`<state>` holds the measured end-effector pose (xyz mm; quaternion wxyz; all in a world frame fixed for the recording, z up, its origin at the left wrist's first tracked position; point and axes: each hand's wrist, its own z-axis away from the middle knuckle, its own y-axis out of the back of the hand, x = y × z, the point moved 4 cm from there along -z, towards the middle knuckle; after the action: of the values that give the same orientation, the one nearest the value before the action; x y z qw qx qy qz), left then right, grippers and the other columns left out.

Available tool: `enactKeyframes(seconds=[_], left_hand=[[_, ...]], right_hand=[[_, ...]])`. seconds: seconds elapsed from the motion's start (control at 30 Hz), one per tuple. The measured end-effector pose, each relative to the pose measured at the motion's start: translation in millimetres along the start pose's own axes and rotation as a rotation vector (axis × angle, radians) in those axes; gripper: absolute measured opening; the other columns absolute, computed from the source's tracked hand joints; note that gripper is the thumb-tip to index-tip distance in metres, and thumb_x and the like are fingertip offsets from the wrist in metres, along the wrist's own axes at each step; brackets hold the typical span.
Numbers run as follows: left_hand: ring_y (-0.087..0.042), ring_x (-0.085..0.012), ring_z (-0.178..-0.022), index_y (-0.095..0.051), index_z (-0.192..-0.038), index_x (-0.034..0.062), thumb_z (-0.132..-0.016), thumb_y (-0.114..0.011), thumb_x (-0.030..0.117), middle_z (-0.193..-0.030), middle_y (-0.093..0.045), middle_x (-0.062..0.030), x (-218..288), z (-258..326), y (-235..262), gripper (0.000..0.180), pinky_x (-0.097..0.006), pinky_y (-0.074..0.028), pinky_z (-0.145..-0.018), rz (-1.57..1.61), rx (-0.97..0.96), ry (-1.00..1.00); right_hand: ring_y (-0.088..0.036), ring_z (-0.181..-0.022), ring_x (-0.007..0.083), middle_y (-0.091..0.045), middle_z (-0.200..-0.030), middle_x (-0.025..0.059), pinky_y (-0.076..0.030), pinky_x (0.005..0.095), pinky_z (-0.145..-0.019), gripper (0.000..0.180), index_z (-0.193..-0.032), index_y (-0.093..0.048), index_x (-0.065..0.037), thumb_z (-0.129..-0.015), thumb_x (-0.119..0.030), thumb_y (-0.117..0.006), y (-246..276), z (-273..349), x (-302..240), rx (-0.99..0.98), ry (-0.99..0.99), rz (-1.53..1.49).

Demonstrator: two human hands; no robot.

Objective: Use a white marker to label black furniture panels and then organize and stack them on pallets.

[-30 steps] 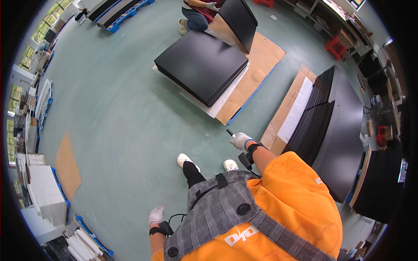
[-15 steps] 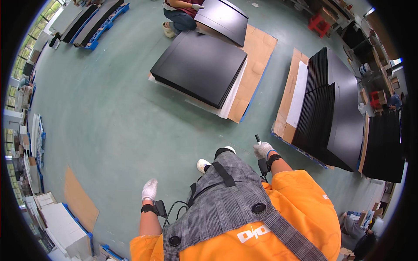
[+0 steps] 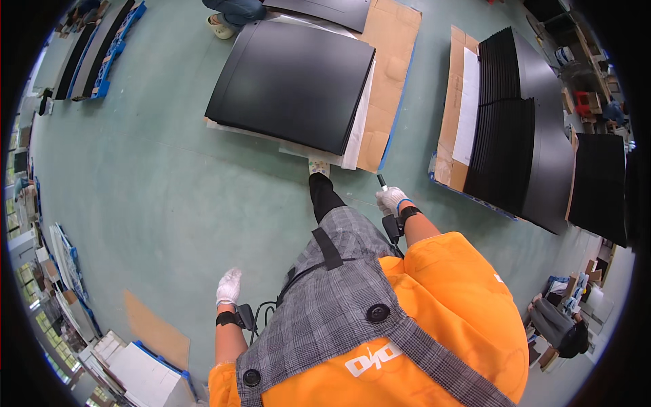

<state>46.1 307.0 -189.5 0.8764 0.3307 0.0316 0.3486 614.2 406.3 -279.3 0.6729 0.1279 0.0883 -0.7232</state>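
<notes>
My right hand (image 3: 391, 199), in a white knit glove, is closed around a marker pen (image 3: 382, 182) with a dark tip end and a pale body. My left hand (image 3: 229, 286), also gloved in white, hangs at my left side over the floor with its fingers loosely stretched and nothing in them. Ahead of me lies a low stack of flat black panels (image 3: 291, 81), with white sheeting (image 3: 359, 136) under it. Neither hand touches the stack; the marker is just short of its near right corner.
Cardboard (image 3: 390, 74) covers the pallet under the panels. Right of it, black panels (image 3: 502, 136) lean in rows on another pallet. A person's leg (image 3: 241, 11) shows beyond the stack. A cardboard sheet (image 3: 159, 329) and a white stack (image 3: 146, 373) lie at lower left.
I have stepped forward, so the panel stack is nearer and one foot reaches its near edge. The marker stays in my right hand. The other person has mostly slipped out of view.
</notes>
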Motion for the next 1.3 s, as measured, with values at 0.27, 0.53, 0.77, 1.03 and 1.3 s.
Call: enactKeyframes(seconds=[0.27, 0.53, 0.77, 1.03, 1.3], left_hand=[[-0.048, -0.0315, -0.117, -0.055, -0.121, 0.0072, -0.090, -0.043, 0.043, -0.124, -0.054, -0.0146, 154.2, -42.0, 82.8, 0.048, -0.036, -0.038, -0.099, -0.261, -0.070, -0.036], [-0.049, -0.0307, -0.117, -0.055, -0.121, 0.0069, -0.090, -0.044, 0.039, -0.123, -0.054, -0.0145, 236.4, -104.6, 119.8, 0.046, -0.035, -0.038, -0.100, -0.291, -0.111, -0.206], [-0.052, -0.0315, -0.113, -0.054, -0.120, 0.0031, -0.089, -0.048, 0.033, -0.121, -0.055, -0.0165, 283.4, -177.0, 161.7, 0.044, -0.036, -0.041, -0.097, -0.467, -0.191, -0.352], [-0.050, -0.0314, -0.115, -0.053, -0.122, 0.0037, -0.090, -0.045, 0.036, -0.123, -0.054, -0.0160, 367.9, -281.9, 227.0, 0.046, -0.037, -0.039, -0.098, -0.676, -0.294, -0.431], [-0.050, -0.0323, -0.115, -0.053, -0.123, 0.0054, -0.089, -0.045, 0.040, -0.123, -0.055, -0.0143, 407.5, -376.1, 280.1, 0.049, -0.037, -0.039, -0.098, -0.575, -0.215, -0.475]], right_hand=[[-0.045, -0.047, 0.0152, -0.049, -0.059, 0.0037, -0.037, 0.0300, -0.042, 0.017, -0.070, -0.049, -0.006, -0.082, -0.017, -0.056, -41.0, -72.4, -108.0, 0.018, 0.073, 0.249], [-0.038, -0.041, 0.0111, -0.042, -0.053, -0.0007, -0.030, 0.0272, -0.038, 0.015, -0.067, -0.046, -0.010, -0.079, -0.011, -0.056, -42.4, -108.4, -140.8, 0.000, 0.256, 0.177], [-0.037, -0.041, 0.0109, -0.040, -0.054, -0.0010, -0.028, 0.0279, -0.036, 0.011, -0.073, -0.047, -0.008, -0.081, -0.011, -0.054, -42.9, -94.0, -149.1, 0.140, 0.089, -0.023], [-0.042, -0.045, 0.0122, -0.044, -0.058, 0.0005, -0.034, 0.0275, -0.040, 0.009, -0.078, -0.051, -0.007, -0.083, -0.013, -0.055, -66.3, -75.4, -172.2, 0.308, 0.041, -0.324], [-0.056, -0.060, 0.0178, -0.057, -0.073, 0.0055, -0.047, 0.0325, -0.055, 0.013, -0.091, -0.059, -0.005, -0.083, -0.015, -0.056, -121.1, -73.9, -182.3, 0.311, -0.029, -0.365]])
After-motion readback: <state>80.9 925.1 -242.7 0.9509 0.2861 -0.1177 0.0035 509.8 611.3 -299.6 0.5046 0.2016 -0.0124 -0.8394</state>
